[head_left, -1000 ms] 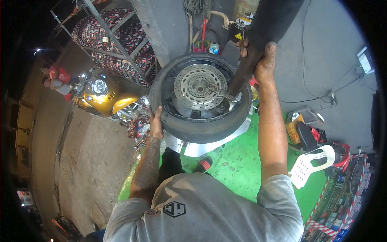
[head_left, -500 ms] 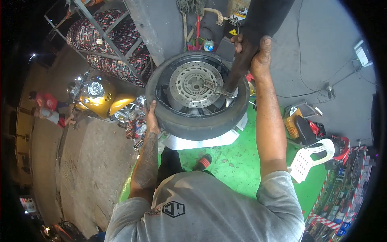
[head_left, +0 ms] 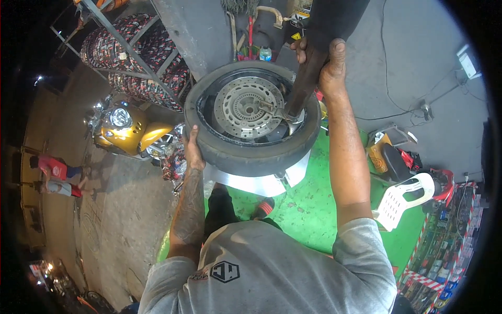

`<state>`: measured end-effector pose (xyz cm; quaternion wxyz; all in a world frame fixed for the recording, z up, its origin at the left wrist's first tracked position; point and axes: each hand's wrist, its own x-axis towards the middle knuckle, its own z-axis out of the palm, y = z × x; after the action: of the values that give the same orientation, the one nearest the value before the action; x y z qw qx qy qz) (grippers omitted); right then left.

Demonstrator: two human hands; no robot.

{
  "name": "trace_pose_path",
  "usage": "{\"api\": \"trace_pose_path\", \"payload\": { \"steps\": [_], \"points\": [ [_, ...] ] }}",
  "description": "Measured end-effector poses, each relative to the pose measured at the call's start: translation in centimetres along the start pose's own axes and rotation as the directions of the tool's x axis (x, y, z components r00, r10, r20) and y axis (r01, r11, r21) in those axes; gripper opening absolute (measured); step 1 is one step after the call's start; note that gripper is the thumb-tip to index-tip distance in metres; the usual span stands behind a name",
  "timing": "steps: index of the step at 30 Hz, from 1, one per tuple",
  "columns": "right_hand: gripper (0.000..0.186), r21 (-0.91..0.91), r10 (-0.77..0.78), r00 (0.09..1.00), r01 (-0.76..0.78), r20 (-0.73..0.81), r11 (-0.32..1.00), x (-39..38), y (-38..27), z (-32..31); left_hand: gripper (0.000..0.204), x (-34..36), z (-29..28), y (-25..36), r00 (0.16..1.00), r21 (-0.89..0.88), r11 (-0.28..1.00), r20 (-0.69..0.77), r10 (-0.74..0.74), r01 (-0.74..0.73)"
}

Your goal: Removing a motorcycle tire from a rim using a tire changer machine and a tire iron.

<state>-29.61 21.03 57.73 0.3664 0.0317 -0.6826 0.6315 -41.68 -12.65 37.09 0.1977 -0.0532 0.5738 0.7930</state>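
A motorcycle wheel with a black tyre point(head_left: 246, 165) lies flat in front of me, its perforated brake disc point(head_left: 227, 118) facing up. My left hand point(head_left: 193, 153) is closed on the tyre's near left side, thumb on the sidewall and the other fingers mostly hidden. Up at the right, my right hand point(head_left: 333, 70) wraps around a dark upright post point(head_left: 307, 78), with fingertips showing on its far side. At the post's lower end, a metal tool head point(head_left: 293, 121) sits at the rim's right edge. White metal plates point(head_left: 246, 184) show under the tyre.
A rack of wrapped tyres point(head_left: 125, 47) and a yellow motorcycle point(head_left: 123, 131) stand at left. A white plastic chair point(head_left: 400, 204) is at right on the green floor point(head_left: 308, 209). Cables point(head_left: 387, 118) hang along the grey wall. Two people point(head_left: 57, 180) are at far left.
Both hands keep their holds on the tyre and the post. The white plates under the tyre show a different outline. The whole view has shifted slightly, and the people at far left have moved.
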Motion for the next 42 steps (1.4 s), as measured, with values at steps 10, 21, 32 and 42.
{"api": "trace_pose_path", "payload": {
  "steps": [10, 21, 32, 42],
  "points": [
    [0.098, 0.022, -0.008, 1.0, 0.007, 0.023, 1.0, 0.1, -0.3, 0.2, 0.085, 2.0, -1.0, -0.4, 0.998, 0.03, 0.998, -0.019, 0.052, -0.052],
    [0.094, 0.048, -0.051, 0.998, 0.053, -0.041, 0.997, 0.2, 0.7, -0.2, 0.075, 1.7, 0.3, 0.3, 0.995, 0.122, 0.989, -0.045, 0.093, -0.087],
    [0.095, -0.008, -0.048, 0.998, 0.048, -0.026, 0.999, 0.0, 0.0, 0.0, 0.089, 0.7, 0.9, 1.1, 0.999, 0.133, 0.991, -0.034, 0.04, -0.035],
    [0.093, 0.008, -0.074, 0.997, 0.074, 0.008, 0.997, 0.1, 0.1, -0.2, 0.083, 0.5, 0.7, 1.3, 0.999, 0.08, 0.996, 0.007, 0.044, -0.045]
  ]
}}
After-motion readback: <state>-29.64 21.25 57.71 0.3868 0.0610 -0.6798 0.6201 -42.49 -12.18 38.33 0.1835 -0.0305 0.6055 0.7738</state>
